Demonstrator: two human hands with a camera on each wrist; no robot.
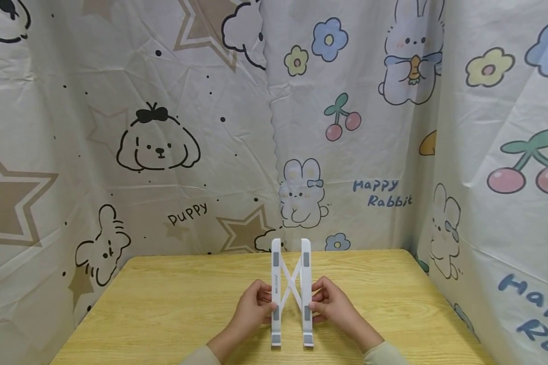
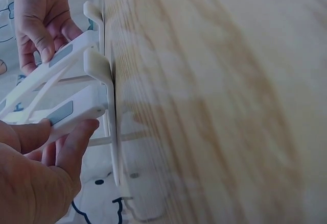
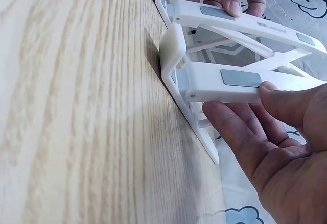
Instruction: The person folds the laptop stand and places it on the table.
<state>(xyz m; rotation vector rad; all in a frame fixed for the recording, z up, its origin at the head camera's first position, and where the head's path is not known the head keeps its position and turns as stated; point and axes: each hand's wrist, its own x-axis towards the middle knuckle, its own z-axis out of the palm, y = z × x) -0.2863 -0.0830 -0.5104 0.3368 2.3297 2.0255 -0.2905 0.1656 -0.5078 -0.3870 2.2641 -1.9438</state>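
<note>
Head view: a white folding stand (image 1: 292, 283), two long rails joined by a crossed brace, is set on a wooden table (image 1: 187, 299) before a printed curtain (image 1: 237, 126). Its left rail is held by the left hand (image 1: 254, 306) and its right rail by the right hand (image 1: 332, 304), the fingers bent at the outer sides. The stand may be judged light, stiff and rather smooth; it is best gripped by both rails, since the thinner brace could be strained.

Left wrist view: the left thumb is laid by a grey strip (image 2: 60, 113), with fingers curled below the rail. Base legs, hidden from above, are revealed; the view is dim, so their full contact with the wood cannot be told.

Right wrist view: the rail is pinched between right thumb and fingers, and a small pivot (image 3: 192, 96) is shown near the hooked lip (image 3: 172, 48).
</note>
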